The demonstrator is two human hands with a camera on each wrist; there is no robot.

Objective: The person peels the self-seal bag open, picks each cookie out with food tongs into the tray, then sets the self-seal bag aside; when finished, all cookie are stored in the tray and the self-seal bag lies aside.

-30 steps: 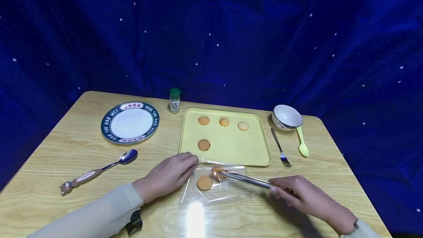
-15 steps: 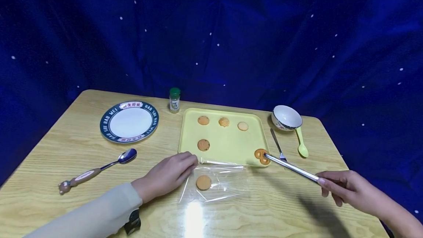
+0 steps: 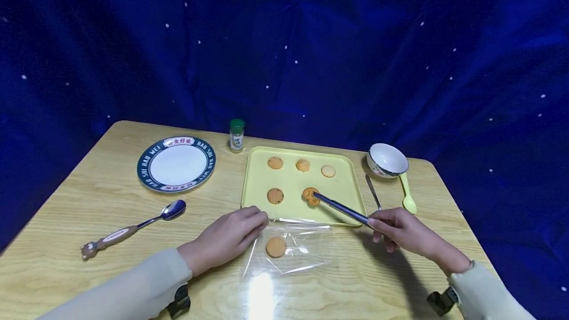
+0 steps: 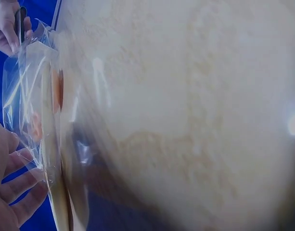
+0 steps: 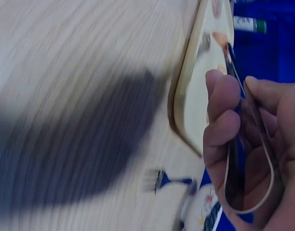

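In the head view my right hand [image 3: 402, 231] grips metal tongs [image 3: 340, 206]. The tongs' tips hold a pretzel-shaped cookie [image 3: 309, 194], low over the yellow tray [image 3: 331, 211]; the right wrist view shows fingers and thumb squeezing the tongs' [image 5: 267, 163] two arms. My left hand [image 3: 235, 233] holds the left edge of a clear plastic bag [image 3: 306, 256], and its fingertips [image 4: 36, 175] lie against the film in the left wrist view. A round cookie [image 3: 276, 247] lies at the bag. On the tray are a speckled brown cookie [image 3: 275, 196], a swirled cookie [image 3: 303, 165] and several others in all.
A blue-rimmed plate [image 3: 146, 172] and a bear-handled spoon [image 3: 126, 233] lie on the left. Behind the tray stands a green-capped shaker [image 3: 236, 137]. To the right are a fork [image 3: 372, 190], a bowl [image 3: 386, 159] and a yellow spoon [image 3: 408, 196].
The tongs carried the pretzel cookie from the bag to the tray's right front corner, then left and farther back over the tray. My left hand stays at the bag.
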